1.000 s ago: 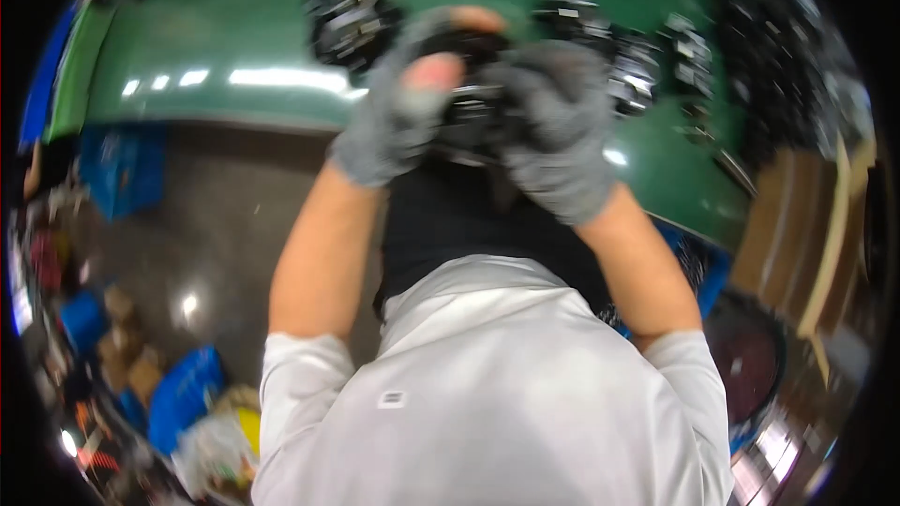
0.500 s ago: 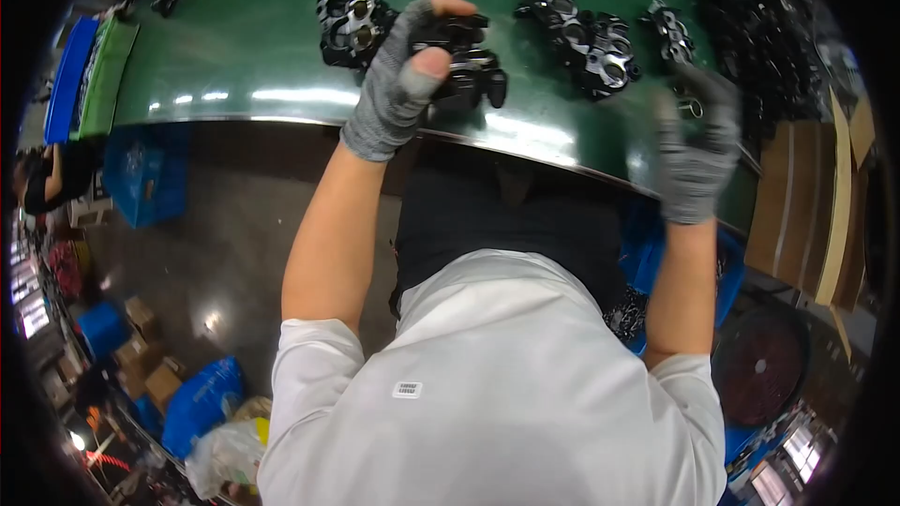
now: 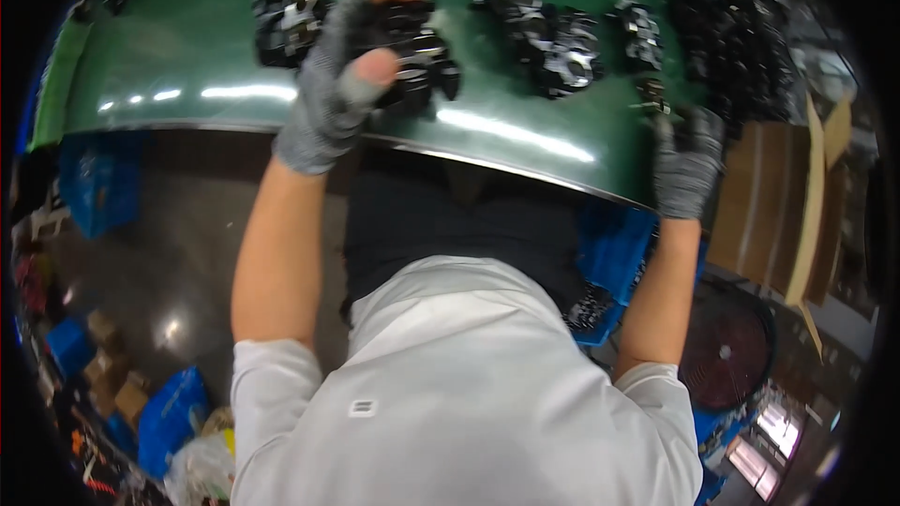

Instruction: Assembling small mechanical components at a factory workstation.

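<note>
Both hands wear grey gloves with bare fingertips. My left hand (image 3: 342, 80) is closed round a black clamp-like part (image 3: 417, 66) with several lobes, held above the green table (image 3: 216, 47) near its front edge. Just behind that hand lies a black and silver part with round holes (image 3: 295, 14). My right hand (image 3: 689, 159) is over the table's right front corner, thumb apart from the slightly blurred fingers, with nothing visible between them. Small brass-coloured metal rings (image 3: 652, 94) lie just beyond its thumb.
Several black and silver parts (image 3: 567, 56) lie mid-table, with a smaller one (image 3: 639, 33) to their right. A heap of black parts (image 3: 736, 47) covers the right side. Cardboard (image 3: 764, 197) stands beside the table. A blue bin (image 3: 605, 253) sits under the edge; a round fan (image 3: 727, 351) stands lower right.
The whole view has shifted, so the table things appear further left. My right hand has drawn back and to the right from the metal rings. My left hand keeps the black part.
</note>
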